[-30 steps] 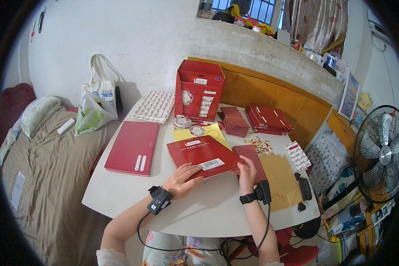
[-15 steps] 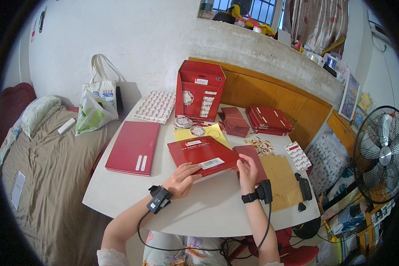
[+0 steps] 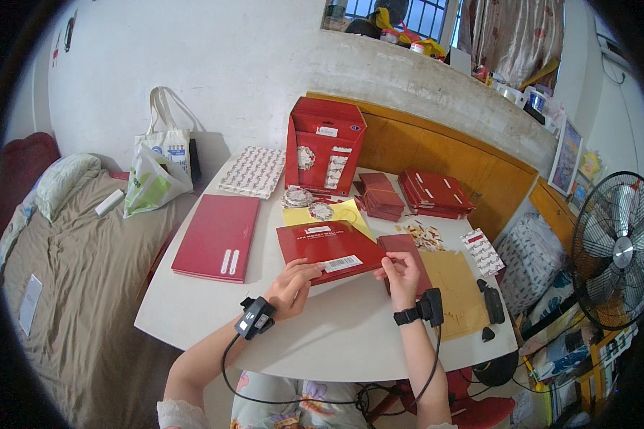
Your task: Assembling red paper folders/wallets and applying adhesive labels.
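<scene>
Flat red packet (image 3: 328, 249) with a white barcode label lies tilted on the white surface (image 3: 193, 307), near the middle front edge, front end lifted slightly off it. Left hand (image 3: 292, 286) has its grip closed on the packet's near left edge, fingers curled over the rim, thumb side hard to tell. Right hand (image 3: 401, 275) pinches the packet's near right corner, fingertips closed on it, where it overlaps a smaller dark red envelope (image 3: 406, 259). Risk one: both grips sit on thin edges only, so a pull from either side could bend or crease the card, or let it slip out. Risk two: the right pinch may catch the dark red envelope too and drag it along; cannot tell if the two are stuck or just stacked. Under the packet's far end sits a yellow sheet (image 3: 336, 213) with a round patterned sticker (image 3: 321, 210), and sliding the packet forward would likely shove both. Brown kraft envelope (image 3: 452, 292) is just beside the right wrist, with loose paper bits (image 3: 426, 234) beyond, easy to sweep off with the forearm. Wrist device cables (image 3: 436, 357) hang below the surface edge and could snag. Large red folder (image 3: 217, 236) to the left is well apart, low risk. Open red box (image 3: 325, 154) and red stacks (image 3: 433, 193) stand further back.
</scene>
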The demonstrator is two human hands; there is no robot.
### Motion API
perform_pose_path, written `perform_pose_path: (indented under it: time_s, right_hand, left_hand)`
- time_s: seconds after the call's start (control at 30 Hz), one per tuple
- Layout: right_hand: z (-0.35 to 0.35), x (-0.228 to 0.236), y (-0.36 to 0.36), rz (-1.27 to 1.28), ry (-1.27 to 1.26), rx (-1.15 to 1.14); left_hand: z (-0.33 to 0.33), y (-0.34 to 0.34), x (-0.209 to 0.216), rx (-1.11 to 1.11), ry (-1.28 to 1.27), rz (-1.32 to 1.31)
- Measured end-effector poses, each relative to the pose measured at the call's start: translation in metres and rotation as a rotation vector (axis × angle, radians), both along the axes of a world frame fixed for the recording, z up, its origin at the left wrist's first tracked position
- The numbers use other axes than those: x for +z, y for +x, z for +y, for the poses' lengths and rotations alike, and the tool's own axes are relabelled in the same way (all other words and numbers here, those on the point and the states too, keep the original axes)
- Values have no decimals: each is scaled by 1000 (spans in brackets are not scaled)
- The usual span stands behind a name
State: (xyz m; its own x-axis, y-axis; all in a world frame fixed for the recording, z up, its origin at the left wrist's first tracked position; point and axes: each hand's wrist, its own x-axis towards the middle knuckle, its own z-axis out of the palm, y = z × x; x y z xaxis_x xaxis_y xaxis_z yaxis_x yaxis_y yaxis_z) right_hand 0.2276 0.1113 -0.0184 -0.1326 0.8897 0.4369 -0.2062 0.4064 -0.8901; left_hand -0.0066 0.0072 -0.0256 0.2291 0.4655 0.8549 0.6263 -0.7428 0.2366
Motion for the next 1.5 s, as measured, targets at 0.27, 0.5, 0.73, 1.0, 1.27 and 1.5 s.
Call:
perform_pose_path:
  time_s: [0.27,0.5,0.73,1.0,1.27,1.5]
  right_hand:
    - [-1,1,3,-13,-7,29]
    - [2,1,5,-23,98,130]
    - [-1,4,6,-43,99,182]
    - [-7,9,3,9,24,316]
    - [-6,7,3,20,-17,389]
    - [-6,7,4,15,-11,379]
  left_hand:
    - [6,-6,-8,-31,-8,-30]
    - [3,-15,8,-3,-13,-96]
    - [-1,-13,13,7,-11,-107]
    - [-1,-8,12,5,-7,-174]
    - [-3,-8,16,33,-31,-172]
    - [-1,-6,13,22,-41,-166]
